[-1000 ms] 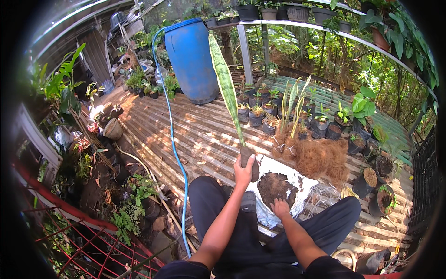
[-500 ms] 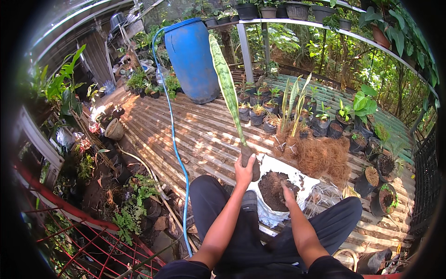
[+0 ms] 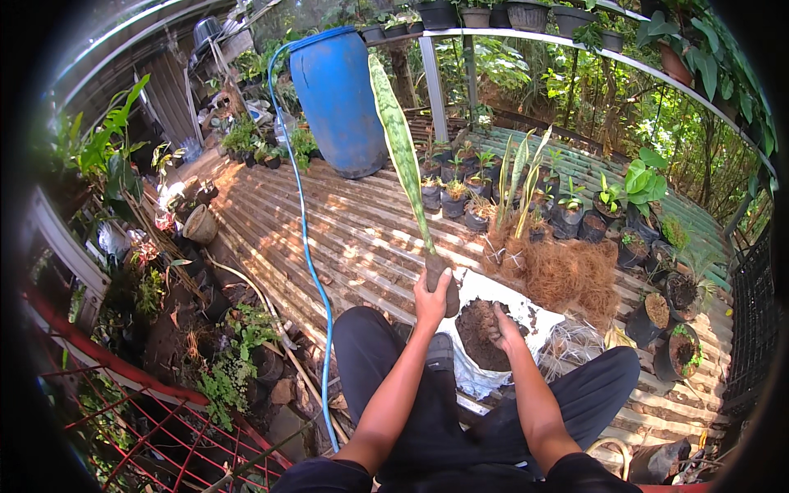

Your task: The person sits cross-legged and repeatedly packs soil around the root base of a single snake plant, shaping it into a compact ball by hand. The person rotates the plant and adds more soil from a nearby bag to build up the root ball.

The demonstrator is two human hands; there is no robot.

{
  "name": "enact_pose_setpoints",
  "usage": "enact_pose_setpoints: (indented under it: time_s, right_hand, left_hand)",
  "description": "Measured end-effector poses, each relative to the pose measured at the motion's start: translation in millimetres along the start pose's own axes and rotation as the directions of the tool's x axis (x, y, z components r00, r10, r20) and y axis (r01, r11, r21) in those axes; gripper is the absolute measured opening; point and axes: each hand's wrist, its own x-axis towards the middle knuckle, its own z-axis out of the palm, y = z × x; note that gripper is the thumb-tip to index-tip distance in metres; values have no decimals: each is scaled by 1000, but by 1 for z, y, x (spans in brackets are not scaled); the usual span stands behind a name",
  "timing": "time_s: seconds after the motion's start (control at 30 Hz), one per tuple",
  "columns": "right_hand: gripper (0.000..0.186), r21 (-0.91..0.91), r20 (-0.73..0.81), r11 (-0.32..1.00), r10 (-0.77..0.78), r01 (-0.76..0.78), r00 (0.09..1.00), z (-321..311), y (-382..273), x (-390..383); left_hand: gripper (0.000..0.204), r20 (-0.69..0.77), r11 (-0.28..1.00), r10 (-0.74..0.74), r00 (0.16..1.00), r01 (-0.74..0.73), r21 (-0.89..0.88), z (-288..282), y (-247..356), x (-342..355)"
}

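Observation:
My left hand (image 3: 430, 300) is wrapped round the dark root ball (image 3: 440, 279) of a snake plant. Its single long leaf (image 3: 396, 140), mottled green with pale yellow edges, leans up and to the left. To the right, my right hand (image 3: 504, 330) has its fingers curled on loose brown soil at the mouth of a white sack (image 3: 478, 380). Dark soil (image 3: 481, 349) fills the sack, whose rim is folded down. The sack stands between my bent legs, just right of the root ball. My right fingertips are partly hidden by soil.
Brown coconut fibre (image 3: 571, 275) lies beyond the sack, beside two fibre-wrapped snake plants (image 3: 514, 185). Several potted plants (image 3: 567, 215) line the right and back. A blue barrel (image 3: 339, 107) stands at the back, and a blue hose (image 3: 306, 222) runs along my left over corrugated sheeting.
My right hand has risen slightly and moved a little left within the soil, its fingers now curled in. The left hand keeps the snake plant in nearly the same place.

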Motion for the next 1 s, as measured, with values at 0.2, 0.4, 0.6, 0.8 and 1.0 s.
enact_pose_setpoints:
  time_s: [0.2, 0.4, 0.6, 0.8, 1.0]
  right_hand:
    - [38, -217, -166, 966, -180, 142, 969, 4, 3, 13]
    - [62, -341, -245, 926, -252, 160, 936, 11, -5, 20]
    - [51, -250, 271, 966, 12, 58, 962, 7, -46, -26]
    - [29, -112, 30, 986, -120, 123, 992, 16, -61, -51]
    - [26, 87, 58, 995, -54, 49, 997, 21, -57, -62]
  left_hand:
    - [52, -71, 996, -74, 995, 77, 48, 3, 11, -7]
    - [52, -29, 997, -77, 997, 76, -30, 2, 19, -6]
    - [31, -14, 997, 7, 1000, -8, -79, 5, 13, -6]
    - [42, 298, 982, -20, 954, 75, -173, -2, -10, -2]
    - [76, 493, 989, -64, 868, 121, -83, 3, -20, -3]
